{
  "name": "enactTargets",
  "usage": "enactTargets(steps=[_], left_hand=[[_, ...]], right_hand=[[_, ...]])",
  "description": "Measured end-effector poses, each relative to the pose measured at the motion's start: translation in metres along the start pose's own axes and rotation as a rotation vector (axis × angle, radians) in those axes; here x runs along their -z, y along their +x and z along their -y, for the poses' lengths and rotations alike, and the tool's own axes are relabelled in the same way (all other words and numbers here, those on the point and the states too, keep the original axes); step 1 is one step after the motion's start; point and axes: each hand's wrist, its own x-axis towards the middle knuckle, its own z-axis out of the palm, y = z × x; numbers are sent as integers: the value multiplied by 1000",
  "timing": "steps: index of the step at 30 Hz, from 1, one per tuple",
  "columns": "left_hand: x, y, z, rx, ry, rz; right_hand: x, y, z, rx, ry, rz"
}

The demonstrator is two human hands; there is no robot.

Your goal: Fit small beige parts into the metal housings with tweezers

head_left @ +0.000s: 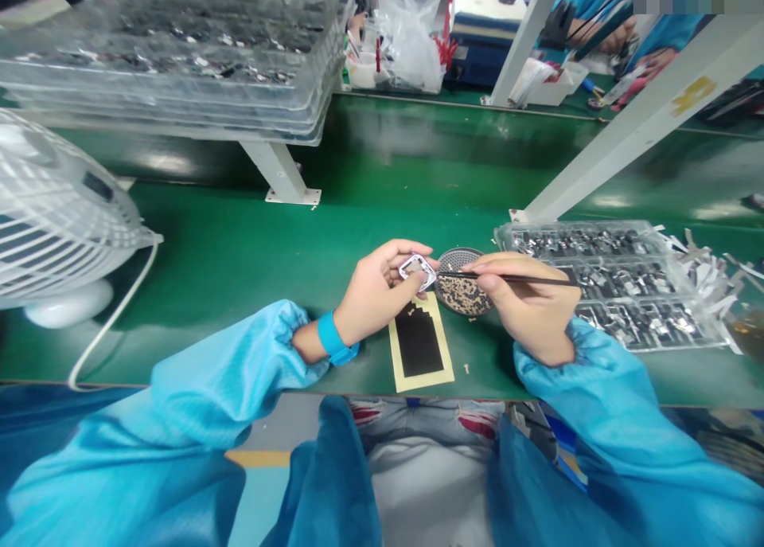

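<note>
My left hand (380,286) holds a small white square casing (416,270) between thumb and fingers, its open side showing parts inside. Dark tweezers (525,279) are gripped in my right hand (518,292), and their tips reach the casing's right edge. Whether the tips pinch anything is too small to tell. Beneath and between the hands sits a round dark dish (459,258) full of tiny black and tan pieces. A yellow-edged sheet (442,341) bearing black adhesive-like pieces (421,344) lies just below my left hand on the green bench.
At right, a clear compartment tray (633,288) holds many small metallic parts, with white strips (710,280) beside it. A white fan (60,212) stands left. Stacked clear trays (179,93) rest on a shelf with white posts (283,173). A co-worker's hands (609,36) show across the bench.
</note>
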Motion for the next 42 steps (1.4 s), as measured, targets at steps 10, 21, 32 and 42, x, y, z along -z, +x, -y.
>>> enactTargets(steps=[10,21,32,42], left_hand=[[-1,-1,1,-31,3,7],[-1,-1,2,-26,-10,11],[0,0,2,-35,-21,13],[5,2,7,-6,-80,65]], right_hand=[[2,2,-4,118,-17,36],[2,1,-3,123,-6,25],[2,2,-1,79,-12,-10],[4,0,-4,85,-38,-7]])
